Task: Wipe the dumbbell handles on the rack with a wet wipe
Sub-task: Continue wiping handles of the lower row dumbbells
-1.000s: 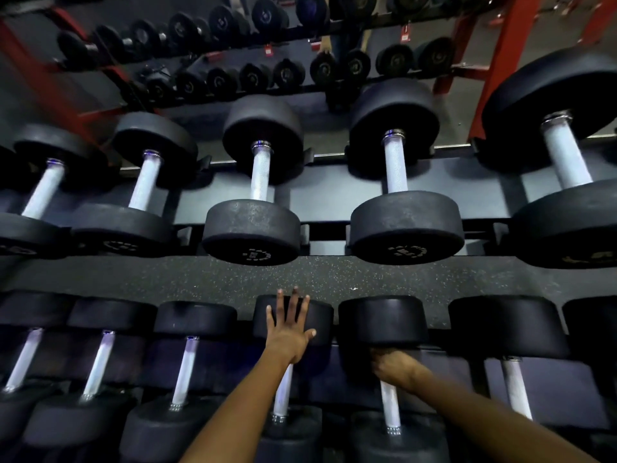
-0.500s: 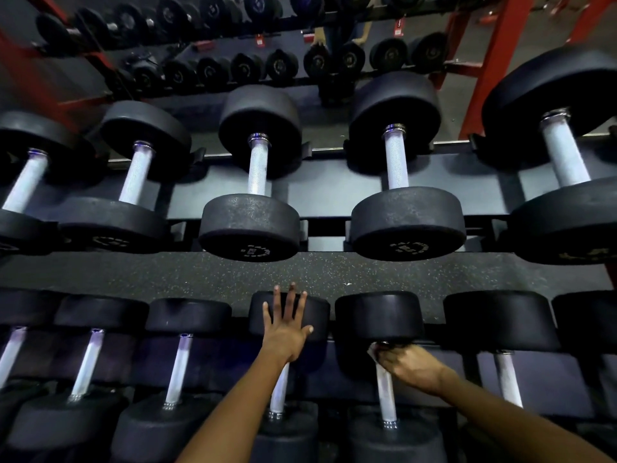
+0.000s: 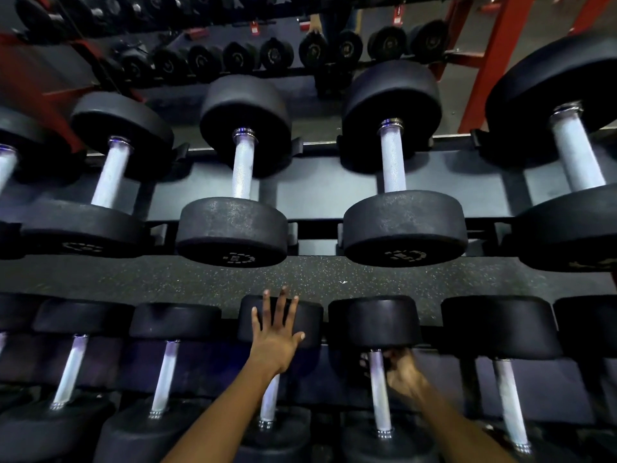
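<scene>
Black dumbbells with silver handles fill two tiers of the rack [image 3: 317, 235]. On the lower tier my left hand [image 3: 275, 339] lies flat, fingers spread, on the far head of one dumbbell [image 3: 310, 320]. One dumbbell to the right, my right hand [image 3: 399, 370] curls round the top of a silver handle [image 3: 379, 396], just under its far head [image 3: 374, 320]. A pale bit of the wet wipe [image 3: 364, 362] shows at the fingers left of the handle; most of it is hidden in my grip.
Bigger dumbbells sit on the upper tier, such as one in the middle [image 3: 242, 175]. A speckled rubber floor strip [image 3: 334, 279] shows between tiers. A red steel frame [image 3: 490, 61] and another rack of small dumbbells [image 3: 233, 55] stand beyond.
My right hand has slid up the handle to just under the far head, baring the shaft below it. My left hand has stayed on the neighbouring dumbbell's head.
</scene>
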Available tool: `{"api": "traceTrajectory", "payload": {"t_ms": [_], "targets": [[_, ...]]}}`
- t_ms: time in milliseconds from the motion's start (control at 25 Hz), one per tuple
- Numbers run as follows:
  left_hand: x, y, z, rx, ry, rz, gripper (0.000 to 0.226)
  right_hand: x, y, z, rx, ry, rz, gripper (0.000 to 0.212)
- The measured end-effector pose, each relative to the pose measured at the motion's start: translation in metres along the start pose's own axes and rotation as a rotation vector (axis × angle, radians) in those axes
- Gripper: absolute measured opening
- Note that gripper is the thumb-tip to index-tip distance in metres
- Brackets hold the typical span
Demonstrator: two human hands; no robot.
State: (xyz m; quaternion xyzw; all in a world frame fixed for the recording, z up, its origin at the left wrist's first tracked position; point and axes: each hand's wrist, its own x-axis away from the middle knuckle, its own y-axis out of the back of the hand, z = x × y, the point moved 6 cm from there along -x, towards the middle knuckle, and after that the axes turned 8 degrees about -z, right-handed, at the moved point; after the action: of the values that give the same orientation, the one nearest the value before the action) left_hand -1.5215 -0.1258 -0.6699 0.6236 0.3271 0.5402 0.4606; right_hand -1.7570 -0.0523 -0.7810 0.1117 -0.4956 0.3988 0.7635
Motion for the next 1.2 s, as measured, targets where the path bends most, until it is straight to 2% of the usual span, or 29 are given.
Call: {"api": "traceTrajectory", "payload": {"t_ms": [160, 280, 360, 440, 520, 560, 680, 720, 800, 840, 880, 920, 960, 1000, 1040, 1080, 1160, 1200], "targets": [[0.001, 0.001, 0.000, 0.008, 0.003, 0.008, 0.074, 0.003, 0.005, -0.009, 0.074, 0.104, -0.147, 0.037], [0.002, 0.001, -0.001, 0.030, 0.003, 0.001, 0.076, -0.001, 0.002, -0.010, 0.071, -0.012, -0.045, 0.027], [0.001, 0.000, 0.000, 0.038, 0.007, -0.012, 0.076, 0.002, 0.000, -0.006, 0.180, -0.030, 0.009, 0.022], [0.001, 0.000, 0.001, 0.038, 0.006, -0.025, 0.076, 0.007, -0.003, -0.010, 0.322, 0.114, -0.130, 0.026], [0.001, -0.001, 0.001, 0.048, 0.000, -0.042, 0.077, 0.018, -0.009, -0.017, 0.486, 0.290, -0.354, 0.015], [0.001, -0.002, 0.001, 0.056, -0.005, -0.049, 0.077, 0.018, -0.011, -0.017, 0.536, 0.323, -0.376, 0.014], [0.001, -0.002, 0.002, 0.086, -0.026, -0.078, 0.076, -0.005, -0.017, -0.013, 0.430, 0.159, -0.088, 0.019], [0.001, -0.003, 0.001, 0.095, -0.036, -0.087, 0.076, -0.006, -0.013, -0.012, 0.436, 0.166, -0.097, 0.018], [0.001, -0.004, 0.001, 0.091, -0.054, -0.111, 0.076, -0.001, -0.011, -0.021, 0.601, 0.259, -0.315, 0.022], [0.000, -0.005, 0.001, 0.091, -0.059, -0.117, 0.076, 0.003, -0.010, -0.027, 0.671, 0.276, -0.437, 0.036], [0.000, -0.005, 0.001, 0.093, -0.062, -0.117, 0.076, 0.006, -0.010, -0.032, 0.737, 0.300, -0.475, 0.049], [0.000, -0.005, 0.001, 0.094, -0.065, -0.121, 0.076, 0.013, -0.019, -0.025, 0.761, 0.336, -0.451, 0.051], [-0.001, -0.005, 0.000, 0.090, -0.067, -0.127, 0.075, 0.011, -0.020, -0.017, 0.752, 0.387, -0.414, 0.039], [-0.001, -0.005, 0.000, 0.086, -0.066, -0.131, 0.075, 0.007, -0.019, -0.008, 0.667, 0.343, -0.320, 0.020], [-0.001, -0.005, -0.001, 0.088, -0.061, -0.131, 0.075, 0.004, -0.018, -0.002, 0.607, 0.293, -0.206, 0.013], [-0.002, -0.004, -0.001, 0.097, -0.058, -0.139, 0.075, 0.004, -0.016, 0.003, 0.570, 0.291, -0.172, 0.015], [-0.002, -0.001, -0.001, 0.087, -0.070, -0.180, 0.073, 0.016, -0.006, 0.003, 0.667, 0.382, -0.298, 0.011], [-0.002, -0.001, -0.001, 0.072, -0.083, -0.189, 0.073, 0.024, 0.000, 0.002, 0.717, 0.463, -0.401, 0.017]]}}
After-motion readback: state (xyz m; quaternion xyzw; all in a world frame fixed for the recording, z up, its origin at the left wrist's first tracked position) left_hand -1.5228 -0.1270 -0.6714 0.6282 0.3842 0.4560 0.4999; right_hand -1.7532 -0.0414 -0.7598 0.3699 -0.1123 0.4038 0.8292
